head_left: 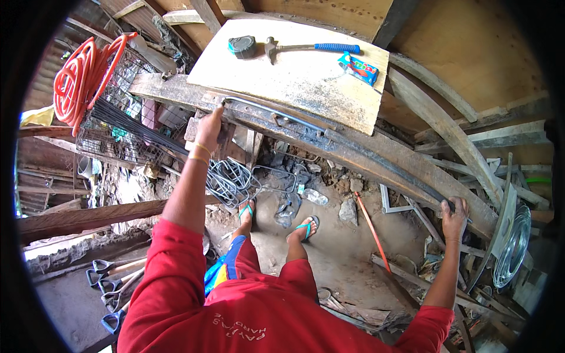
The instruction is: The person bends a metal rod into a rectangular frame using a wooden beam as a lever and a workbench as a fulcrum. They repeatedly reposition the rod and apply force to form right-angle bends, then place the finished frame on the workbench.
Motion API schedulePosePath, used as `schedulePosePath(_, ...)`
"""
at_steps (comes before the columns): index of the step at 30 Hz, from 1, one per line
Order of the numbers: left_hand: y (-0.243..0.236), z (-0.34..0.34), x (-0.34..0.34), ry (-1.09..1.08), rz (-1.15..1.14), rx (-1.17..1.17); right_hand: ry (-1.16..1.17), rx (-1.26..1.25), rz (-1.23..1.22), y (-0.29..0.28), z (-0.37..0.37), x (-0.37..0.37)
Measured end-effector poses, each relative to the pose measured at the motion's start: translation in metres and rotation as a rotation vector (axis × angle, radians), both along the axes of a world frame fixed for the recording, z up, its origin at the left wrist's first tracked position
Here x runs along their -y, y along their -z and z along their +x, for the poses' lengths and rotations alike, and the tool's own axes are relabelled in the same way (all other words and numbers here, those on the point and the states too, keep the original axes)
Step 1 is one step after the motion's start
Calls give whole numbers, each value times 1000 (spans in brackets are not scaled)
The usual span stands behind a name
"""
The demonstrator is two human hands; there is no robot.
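Along the edge of a thick wooden beam (159,88) lies a thin steel rod (265,107). My left hand (210,126) is closed at the rod's left end, thumb against it. Short metal pegs (275,119) stick up from the beam beside the rod. From near the rod's right part a long dark metal bar (388,167) runs along the beam to the right. My right hand (455,220) is wrapped round this bar's far right end. Whether the bar is fitted over the rod or only touches it, I cannot tell.
A plywood board (282,76) behind the beam carries a tape measure (242,46), a blue-handled hammer (312,47) and a blue packet (359,68). Below lie bent steel rod loops (228,181). An orange hose (82,79), wire coil (512,247) and several shovels (115,282) surround me.
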State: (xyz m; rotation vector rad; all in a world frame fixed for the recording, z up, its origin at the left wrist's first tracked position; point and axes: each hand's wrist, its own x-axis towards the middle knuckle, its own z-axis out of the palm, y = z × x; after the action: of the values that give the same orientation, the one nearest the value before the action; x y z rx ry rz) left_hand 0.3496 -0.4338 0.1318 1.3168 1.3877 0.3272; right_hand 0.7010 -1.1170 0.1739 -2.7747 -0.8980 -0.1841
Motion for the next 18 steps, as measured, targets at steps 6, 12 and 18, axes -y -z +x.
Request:
schedulePosePath(6, -24, 49, 205, 609, 847, 98, 142, -30, 0, 13, 10, -7)
schedulePosePath(12, -65, 198, 376, 1177, 1148, 419, 267, -57, -62, 14, 13, -10)
schedulePosePath(18, -33, 218, 428, 1313, 1230, 248, 318, 80, -124, 40, 8, 0)
